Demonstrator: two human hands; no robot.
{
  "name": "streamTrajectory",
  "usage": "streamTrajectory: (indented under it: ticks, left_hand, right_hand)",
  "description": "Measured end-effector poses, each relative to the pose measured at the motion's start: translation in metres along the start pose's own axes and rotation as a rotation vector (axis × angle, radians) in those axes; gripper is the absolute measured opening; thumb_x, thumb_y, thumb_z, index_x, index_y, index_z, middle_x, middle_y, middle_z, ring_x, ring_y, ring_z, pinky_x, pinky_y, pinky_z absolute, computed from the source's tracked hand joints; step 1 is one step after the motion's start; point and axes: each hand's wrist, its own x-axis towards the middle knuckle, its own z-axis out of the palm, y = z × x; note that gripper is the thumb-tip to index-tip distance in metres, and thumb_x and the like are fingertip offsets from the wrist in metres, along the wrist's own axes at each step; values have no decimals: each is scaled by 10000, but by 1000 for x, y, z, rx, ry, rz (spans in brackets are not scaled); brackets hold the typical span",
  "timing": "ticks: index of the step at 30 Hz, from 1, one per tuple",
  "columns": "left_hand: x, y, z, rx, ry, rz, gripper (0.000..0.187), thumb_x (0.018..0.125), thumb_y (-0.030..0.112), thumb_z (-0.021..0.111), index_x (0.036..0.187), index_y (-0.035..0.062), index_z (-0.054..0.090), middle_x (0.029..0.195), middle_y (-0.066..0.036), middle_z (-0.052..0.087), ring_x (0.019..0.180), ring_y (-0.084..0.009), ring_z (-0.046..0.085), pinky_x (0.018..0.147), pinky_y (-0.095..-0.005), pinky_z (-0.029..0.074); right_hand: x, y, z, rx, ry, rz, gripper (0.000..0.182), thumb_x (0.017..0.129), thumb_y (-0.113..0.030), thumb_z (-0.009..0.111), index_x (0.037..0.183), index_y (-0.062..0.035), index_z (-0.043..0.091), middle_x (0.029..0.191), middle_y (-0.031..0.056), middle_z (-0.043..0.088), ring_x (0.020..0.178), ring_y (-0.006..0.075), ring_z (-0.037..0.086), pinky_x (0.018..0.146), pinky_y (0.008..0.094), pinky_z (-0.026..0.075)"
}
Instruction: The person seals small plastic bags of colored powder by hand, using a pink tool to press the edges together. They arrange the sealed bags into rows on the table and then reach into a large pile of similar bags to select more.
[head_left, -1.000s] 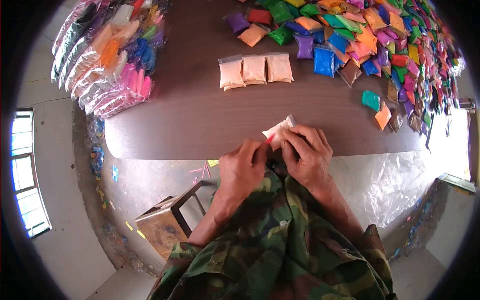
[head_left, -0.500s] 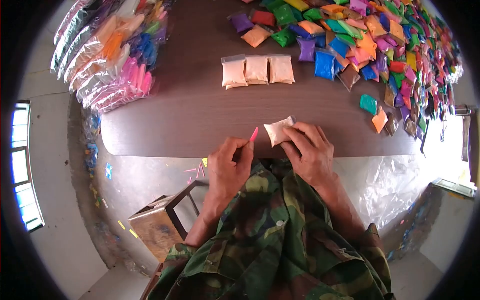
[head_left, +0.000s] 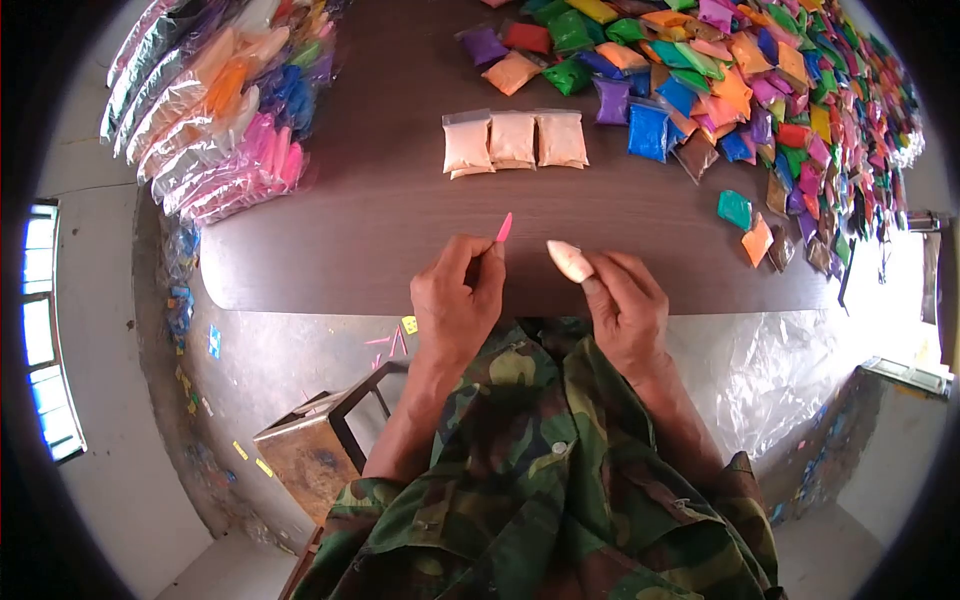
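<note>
Near the front edge of the table (head_left: 350,260), our left hand (head_left: 455,295) holds a thin pink stick (head_left: 505,227) between thumb and finger; it points to the far edge. Our right hand (head_left: 628,302), apart from the left, pinches a small peach packet (head_left: 568,260), which we see narrow. Farther from the front edge, we have a row of peach packets (head_left: 513,137). Clear bags (head_left: 215,110) lie along the left edge, and a heap of coloured packets (head_left: 740,90) covers the far right corner.

In the right hand (head_left: 628,300), the packet (head_left: 568,261) looks of smooth plastic; beyond it, the table (head_left: 380,200) seems like wood, faintly glossy.
</note>
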Motion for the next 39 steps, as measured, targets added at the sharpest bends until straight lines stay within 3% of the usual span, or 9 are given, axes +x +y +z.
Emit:
streamTrajectory:
  ticks: [7, 10, 13, 16, 17, 20, 23, 26, 39]
  left_hand:
    - [-15, 31, -2, -79, -54, 15, 65, 1009, 42, 766, 996, -8, 726, 707, -28, 664, 662, -42, 579, 595, -262, 490]
    - [-23, 34, 10, -71, -66, 34, 65, 993, 33, 777, 983, -8, 728, 729, -70, 699, 659, -67, 622, 601, -279, 509]
    - [-23, 22, 22, -66, -102, 51, 65, 984, 28, 780, 996, -9, 727, 752, -119, 714, 649, -108, 654, 595, -299, 519]
    - [-21, 16, 23, 12, -142, 24, 69, 968, 21, 780, 1003, -3, 726, 776, -148, 729, 650, -157, 702, 594, -327, 536]
    - [-20, 16, 23, 38, -148, 51, 72, 960, 19, 781, 1001, 1, 725, 782, -157, 732, 653, -192, 718, 594, -338, 543]
    - [-20, 17, 21, 115, -157, 109, 83, 937, 20, 786, 991, 15, 723, 799, -180, 742, 670, -293, 753, 598, -372, 561]
    - [-23, 17, 23, 169, -168, 109, 87, 925, 33, 792, 974, 31, 721, 814, -187, 748, 696, -364, 758, 603, -405, 571]
    - [-22, 21, 25, 187, -156, 94, 87, 923, 48, 797, 958, 42, 718, 818, -188, 747, 703, -384, 752, 603, -427, 570]
    - [4, 20, 11, 330, -119, 68, 60, 929, 63, 788, 921, 75, 730, 771, -155, 724, 706, -395, 736, 609, -441, 551]
  right_hand:
    - [6, -5, -8, 428, -43, 589, 213, 1100, -142, 698, 1175, 55, 728, 945, 11, 746, 864, 59, 643, 756, 256, 539]
    - [3, -6, -3, 521, -90, 643, 199, 1100, -140, 695, 1169, 46, 706, 946, 25, 765, 873, 66, 666, 763, 261, 542]
    - [2, -11, 6, 454, -51, 607, 213, 1055, -147, 747, 1170, 22, 691, 957, 64, 789, 843, 107, 728, 737, 280, 560]
    - [-2, -7, 7, 85, -32, 331, 258, 987, -146, 798, 1174, -3, 695, 952, 107, 794, 811, 224, 778, 721, 338, 590]
    - [-2, -8, -1, -24, -109, 326, 284, 930, -138, 824, 1166, -31, 707, 939, 104, 783, 765, 330, 761, 736, 395, 616]
    - [4, -20, -21, -155, -145, 448, 332, 916, -133, 828, 1215, -41, 720, 1088, 108, 778, 863, 344, 761, 800, 419, 618]
    - [9, -5, -28, -282, -17, 94, 376, 882, -134, 856, 1237, -72, 750, 1263, 114, 726, 1000, 333, 747, 853, 433, 614]
    - [13, 3, -24, -282, -103, -48, 374, 862, -113, 865, 1226, -97, 778, 1353, 117, 672, 1102, 331, 720, 894, 446, 607]
    - [-2, 3, -1, -165, -41, -49, 303, 789, -53, 899, 1071, -71, 788, 1213, 86, 700, 925, 245, 756, 739, 374, 619]
